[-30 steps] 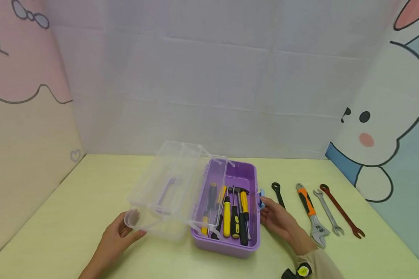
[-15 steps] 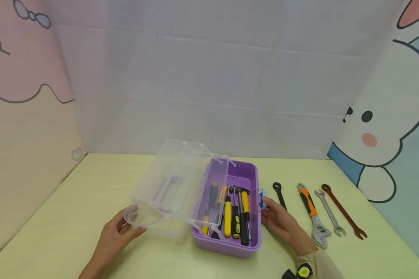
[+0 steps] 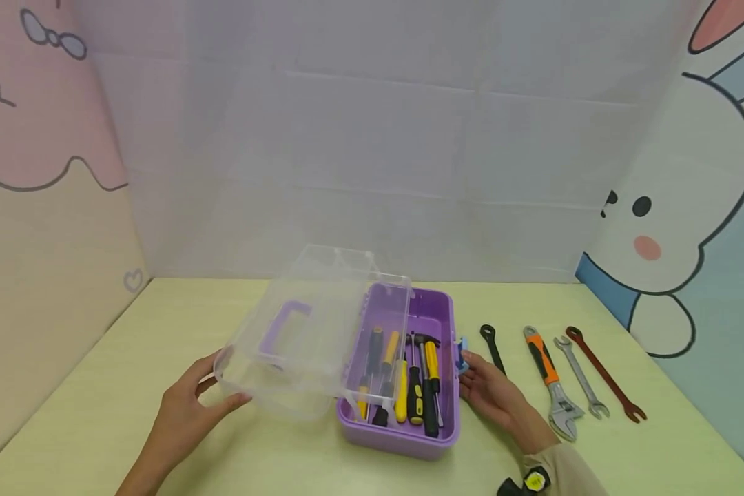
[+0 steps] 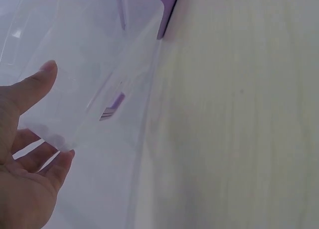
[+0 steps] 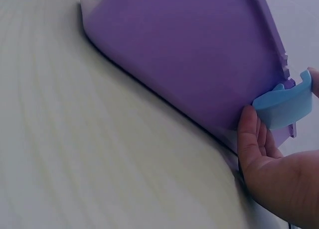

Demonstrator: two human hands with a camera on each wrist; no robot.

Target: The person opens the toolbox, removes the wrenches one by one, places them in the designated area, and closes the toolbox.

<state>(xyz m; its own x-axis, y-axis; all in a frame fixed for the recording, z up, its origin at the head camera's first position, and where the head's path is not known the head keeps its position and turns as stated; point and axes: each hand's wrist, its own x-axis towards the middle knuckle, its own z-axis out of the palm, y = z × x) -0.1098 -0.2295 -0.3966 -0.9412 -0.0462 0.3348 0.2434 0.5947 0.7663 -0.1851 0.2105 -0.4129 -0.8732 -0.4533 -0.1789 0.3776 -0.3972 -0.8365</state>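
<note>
A purple toolbox point(image 3: 403, 446) stands on the table with its clear hinged lid point(image 3: 328, 324) swung out to the left, partly over the tools. My left hand point(image 3: 182, 413) holds the lid's outer end, fingers beneath the edge and thumb on the other side, as the left wrist view shows. My right hand point(image 3: 496, 396) is at the box's right side, with thumb and fingers around the light blue latch point(image 5: 284, 108). Inside lie a hammer point(image 3: 430, 410), a black-and-yellow screwdriver point(image 3: 415, 399) and several other tools, some seen through the lid.
Right of the box, a black wrench point(image 3: 490, 342), an orange-handled adjustable wrench point(image 3: 552, 379), a silver wrench point(image 3: 583, 379) and a reddish-brown wrench point(image 3: 604, 372) lie on the table. A white curtain point(image 3: 372, 172) hangs behind, with cartoon-printed sheets at both sides.
My left hand has moved slightly left and up with the lid's outer end. The lid has tilted up, and its near-hinge part covers more of the tools. My right hand stays at the latch.
</note>
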